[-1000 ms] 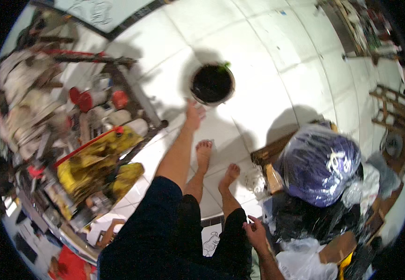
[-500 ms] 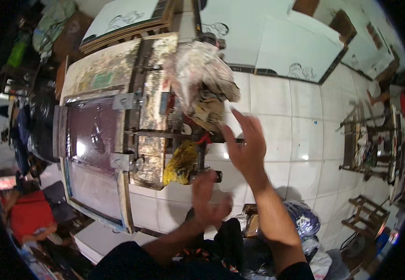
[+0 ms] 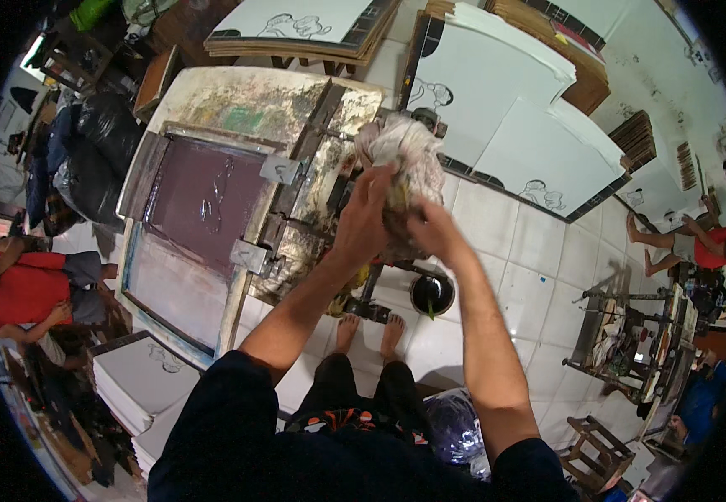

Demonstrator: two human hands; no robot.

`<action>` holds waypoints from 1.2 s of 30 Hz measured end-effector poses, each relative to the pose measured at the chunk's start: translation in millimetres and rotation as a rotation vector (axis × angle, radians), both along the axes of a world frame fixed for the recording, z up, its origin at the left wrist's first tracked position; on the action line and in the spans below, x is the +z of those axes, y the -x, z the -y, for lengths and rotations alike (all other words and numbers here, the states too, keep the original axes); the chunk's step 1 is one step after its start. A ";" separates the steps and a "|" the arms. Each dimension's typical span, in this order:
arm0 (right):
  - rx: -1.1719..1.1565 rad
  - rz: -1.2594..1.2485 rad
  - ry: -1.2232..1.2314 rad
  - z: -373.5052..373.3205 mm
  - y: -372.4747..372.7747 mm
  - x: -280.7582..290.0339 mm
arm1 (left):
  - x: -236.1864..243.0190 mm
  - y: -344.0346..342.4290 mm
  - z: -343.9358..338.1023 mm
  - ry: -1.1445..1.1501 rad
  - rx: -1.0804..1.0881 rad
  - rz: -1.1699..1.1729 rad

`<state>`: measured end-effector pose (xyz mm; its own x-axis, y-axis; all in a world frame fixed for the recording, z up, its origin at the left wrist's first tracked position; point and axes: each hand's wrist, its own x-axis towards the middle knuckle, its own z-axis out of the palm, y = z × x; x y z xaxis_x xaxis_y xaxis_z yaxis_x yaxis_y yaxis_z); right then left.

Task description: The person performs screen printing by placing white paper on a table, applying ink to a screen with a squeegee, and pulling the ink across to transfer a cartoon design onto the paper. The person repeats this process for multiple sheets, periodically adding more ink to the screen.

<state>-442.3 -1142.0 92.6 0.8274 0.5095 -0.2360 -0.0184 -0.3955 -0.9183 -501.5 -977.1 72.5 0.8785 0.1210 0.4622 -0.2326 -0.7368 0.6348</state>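
My left hand (image 3: 364, 216) and my right hand (image 3: 436, 227) are both closed on a crumpled, stained pale rag (image 3: 400, 146), with yellowish and brown cloth partly hidden between them. Beneath and left of it is a paint-spattered metal-and-board printing table (image 3: 237, 100). Attached on the left is a screen frame (image 3: 200, 201) with glossy maroon ink, held by clamps (image 3: 279, 170). A dark round pot (image 3: 431, 294) with liquid-looking dark contents and a green bit sits on the floor, below and right of my hands.
Stacked white printed sheets stand behind (image 3: 497, 100) and lower left (image 3: 133, 376). People in red sit left (image 3: 28, 293) and right (image 3: 706, 243); one in blue is lower right (image 3: 702, 402). Black bags (image 3: 95, 159), a purple bundle (image 3: 455, 422) and a wooden stool (image 3: 593, 448) are around me.
My view swung from the floor pot to the printing table. Both hands, apart and open half a second ago, moved up and together onto the rag and took hold of it.
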 end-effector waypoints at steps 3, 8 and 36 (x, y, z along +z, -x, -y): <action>-0.009 0.330 0.187 -5.4 -1.8 -3.6 | 1.7 -19.4 2.3 -0.061 -0.101 -0.048; -0.049 0.468 0.120 -4.6 -13.5 -11.8 | 3.8 -37.4 -4.2 -0.019 -0.356 -0.148; 0.055 0.233 -0.219 -26.2 29.0 -20.4 | 16.0 19.1 -55.4 0.001 -0.051 -0.069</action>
